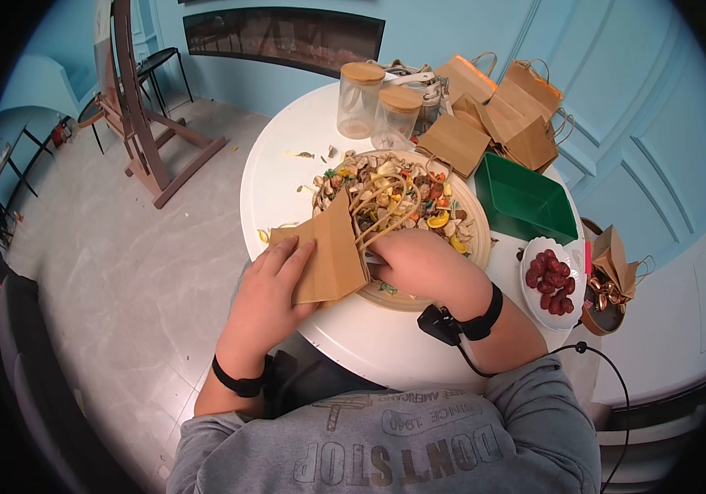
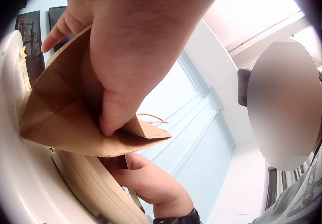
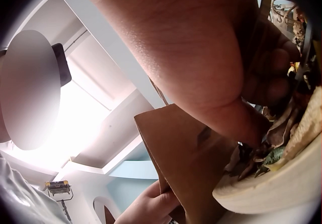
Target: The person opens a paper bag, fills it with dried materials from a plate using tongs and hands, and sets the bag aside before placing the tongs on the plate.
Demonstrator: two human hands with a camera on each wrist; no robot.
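Your left hand [image 1: 269, 284] is flat on top of the brown paper bag [image 1: 327, 251], fingers stretched along the upper face and thumb tucked underneath, so you're pinching that bag between thumb and fingers. It sits tipped at the near-left rim of the round wooden tray [image 1: 478, 239], mouth turned toward the pile. From the left wrist view the bag [image 2: 65, 113] reads as creased kraft paper, folded to a wedge, with a thin twisted handle loop poking out by your thumb.

Your right hand [image 1: 423, 262] lies knuckles-up on the tray just beside the bag's mouth, wrist bent down, fingers curled into the dried mix [image 1: 406, 193]; the right wrist view shows those fingers [image 3: 274, 68] bunched around leafy scraps, closed on a clump of the mix. Pale wooden sticks [image 1: 382, 216] fan out from the bag's mouth across the tray.

That mix is papery and crinkled: tan petals, brown curls, bits of yellow, orange and green. Beyond the tray stand two clear jars [image 1: 378, 103] with round wooden lids, and behind those a heap of more kraft bags [image 1: 497, 111]. Right of the tray sits a glossy green square bin [image 1: 526, 202], then a white dish of dark red fruit [image 1: 552, 276]. All of it rests on a round white table [image 1: 275, 177].
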